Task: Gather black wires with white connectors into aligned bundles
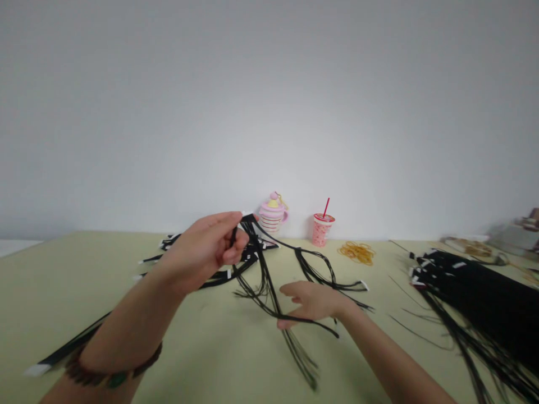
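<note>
My left hand (210, 247) is closed on a black wire harness (263, 269), pinching it up off the table near its white connector (247, 214). From the pinch the loose black wires hang down and fan out to the right. Beside the hanging strands is my right hand (314, 303), its thumb and fingers apart; one strand passes by the thumb, and whether they touch I cannot tell. Behind it a looped, bound part of black wires (315, 269) ends near another white connector (364, 285). More black harnesses (219, 276) lie partly hidden behind my left hand and forearm.
A large stack of black harnesses (475, 292) lies at the right, with trailing wires. A pile of yellow rubber bands (357, 252) sits toward the back. Against the wall stand a pink cupcake-shaped mug (272, 216) and a pink cup with a red straw (322, 229).
</note>
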